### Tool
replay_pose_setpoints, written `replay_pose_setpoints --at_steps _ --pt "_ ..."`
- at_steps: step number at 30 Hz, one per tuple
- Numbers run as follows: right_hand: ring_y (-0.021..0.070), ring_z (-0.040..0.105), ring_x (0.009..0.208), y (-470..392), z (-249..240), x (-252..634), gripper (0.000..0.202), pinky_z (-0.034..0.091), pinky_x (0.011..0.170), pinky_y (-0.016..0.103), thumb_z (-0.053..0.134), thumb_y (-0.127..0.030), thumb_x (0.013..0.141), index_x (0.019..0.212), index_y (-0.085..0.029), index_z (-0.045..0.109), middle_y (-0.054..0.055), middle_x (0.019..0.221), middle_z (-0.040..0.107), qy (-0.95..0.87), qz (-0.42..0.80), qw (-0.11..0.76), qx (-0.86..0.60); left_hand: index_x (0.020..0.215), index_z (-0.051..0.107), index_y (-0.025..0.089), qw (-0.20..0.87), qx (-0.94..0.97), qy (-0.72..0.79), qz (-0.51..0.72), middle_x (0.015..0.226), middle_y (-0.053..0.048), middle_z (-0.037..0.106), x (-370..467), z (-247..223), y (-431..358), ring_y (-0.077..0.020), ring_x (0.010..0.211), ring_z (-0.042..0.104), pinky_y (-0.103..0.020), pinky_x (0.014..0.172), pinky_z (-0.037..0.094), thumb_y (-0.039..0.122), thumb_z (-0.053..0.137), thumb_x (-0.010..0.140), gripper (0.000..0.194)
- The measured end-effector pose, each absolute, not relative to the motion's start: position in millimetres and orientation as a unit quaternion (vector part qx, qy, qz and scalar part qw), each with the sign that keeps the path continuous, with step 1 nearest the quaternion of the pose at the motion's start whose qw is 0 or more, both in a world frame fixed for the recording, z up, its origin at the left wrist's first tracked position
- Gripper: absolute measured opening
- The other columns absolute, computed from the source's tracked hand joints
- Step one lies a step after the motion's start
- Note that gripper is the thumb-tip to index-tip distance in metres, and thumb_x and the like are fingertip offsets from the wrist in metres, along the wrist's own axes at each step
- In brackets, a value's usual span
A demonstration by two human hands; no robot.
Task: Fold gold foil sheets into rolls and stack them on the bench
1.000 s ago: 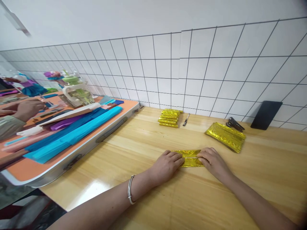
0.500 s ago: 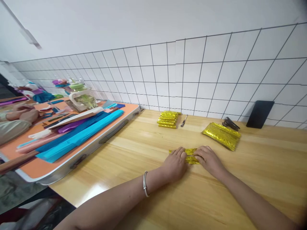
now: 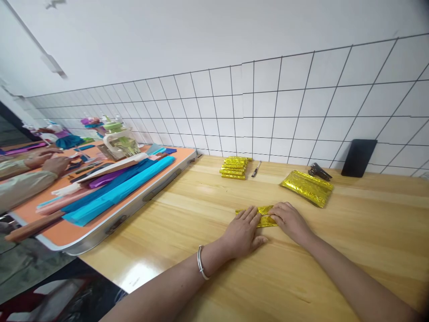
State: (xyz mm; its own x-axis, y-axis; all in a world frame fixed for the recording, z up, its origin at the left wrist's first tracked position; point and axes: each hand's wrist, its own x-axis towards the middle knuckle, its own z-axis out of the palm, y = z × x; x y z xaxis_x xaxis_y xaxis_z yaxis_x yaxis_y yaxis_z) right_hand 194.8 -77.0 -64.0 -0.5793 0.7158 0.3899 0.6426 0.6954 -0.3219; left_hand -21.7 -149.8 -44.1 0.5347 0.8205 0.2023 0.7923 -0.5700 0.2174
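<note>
A folded strip of shiny gold foil (image 3: 267, 221) lies on the wooden table, partly covered by both hands. My left hand (image 3: 241, 230) presses flat on its left part, fingers stretched out and thumb apart. At the right end, my right hand (image 3: 291, 222) has its fingers curled and closed on the foil edge. Beyond the hands sits a small pile of folded gold foil strips (image 3: 233, 168) with a pen (image 3: 256, 169) beside it. To the right lies a flat stack of gold foil sheets (image 3: 307, 188), touching or close to a small black stapler-like tool (image 3: 320, 171).
A black phone-like slab (image 3: 359, 157) leans against the tiled wall. On the left, an orange-topped table (image 3: 182, 162) bears blue paper rolls (image 3: 124, 192) and a jug with a green lid (image 3: 122, 143). Another person's hands (image 3: 56, 164) are at its far left.
My left hand has flattened, its fingers straightening and its thumb moving out from the foil. My right hand stays at the right end. The view has shifted slightly.
</note>
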Motion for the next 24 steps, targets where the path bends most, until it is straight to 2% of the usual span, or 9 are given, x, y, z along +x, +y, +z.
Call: replay_pose_setpoints --at_steps 3,7,11,14,20,24 --pt "0.0205 0.053 0.091 -77.4 -63.7 194.9 0.021 0.043 0.079 0.036 0.046 -0.026 0.088 0.096 -0.024 0.065 0.006 0.095 0.063 -0.886 0.069 0.258 -0.379 0.135 0.03 0.014 0.043 0.875 0.466 0.127 0.144 -0.016 0.03 -21.2 -42.5 -151.0 -0.027 0.135 0.024 -0.046 0.109 0.022 0.057 0.031 0.088 0.064" --pt "0.0202 0.052 0.091 -78.3 -61.5 194.5 0.019 0.042 0.08 0.035 0.048 -0.026 0.087 0.095 -0.023 0.065 0.005 0.094 0.063 -0.886 0.068 0.254 -0.381 0.137 0.028 0.012 0.032 0.872 0.472 0.123 0.143 -0.016 0.033 -20.5 -40.9 -151.3 -0.0263 0.134 0.027 -0.044 0.109 0.022 0.057 0.033 0.087 0.067" --pt "0.0201 0.051 0.092 -79.8 -58.3 193.6 0.016 0.041 0.081 0.035 0.049 -0.024 0.087 0.092 -0.022 0.064 0.005 0.092 0.063 -0.887 0.063 0.248 -0.385 0.133 0.035 0.013 0.023 0.873 0.473 0.122 0.14 -0.015 0.037 -19.0 -38.7 -151.5 -0.0263 0.132 0.03 -0.042 0.108 0.023 0.058 0.032 0.087 0.064" --pt "0.0201 0.051 0.092 -80.5 -57.4 193.8 0.016 0.041 0.081 0.035 0.049 -0.024 0.087 0.092 -0.022 0.064 0.005 0.092 0.063 -0.887 0.059 0.247 -0.385 0.134 0.033 0.013 0.023 0.874 0.472 0.116 0.143 -0.015 0.033 -19.5 -39.9 -151.1 -0.0261 0.134 0.026 -0.042 0.108 0.023 0.059 0.028 0.088 0.065" --pt "0.0201 0.052 0.091 -79.0 -58.2 194.4 0.015 0.041 0.081 0.035 0.05 -0.025 0.087 0.091 -0.022 0.064 0.005 0.092 0.063 -0.886 0.053 0.242 -0.392 0.141 0.02 0.013 0.031 0.889 0.448 0.085 0.147 -0.016 0.023 -25.2 -44.6 -148.5 -0.0287 0.137 0.016 -0.046 0.108 0.019 0.064 0.023 0.087 0.075" --pt "0.0199 0.052 0.09 -79.1 -57.0 193.9 0.015 0.041 0.081 0.035 0.049 -0.024 0.087 0.091 -0.022 0.064 0.005 0.092 0.063 -0.887 0.042 0.24 -0.393 0.141 0.022 0.013 0.031 0.893 0.442 0.073 0.148 -0.016 0.021 -26.2 -44.5 -147.4 -0.0304 0.138 0.014 -0.046 0.108 0.017 0.067 0.021 0.085 0.079"
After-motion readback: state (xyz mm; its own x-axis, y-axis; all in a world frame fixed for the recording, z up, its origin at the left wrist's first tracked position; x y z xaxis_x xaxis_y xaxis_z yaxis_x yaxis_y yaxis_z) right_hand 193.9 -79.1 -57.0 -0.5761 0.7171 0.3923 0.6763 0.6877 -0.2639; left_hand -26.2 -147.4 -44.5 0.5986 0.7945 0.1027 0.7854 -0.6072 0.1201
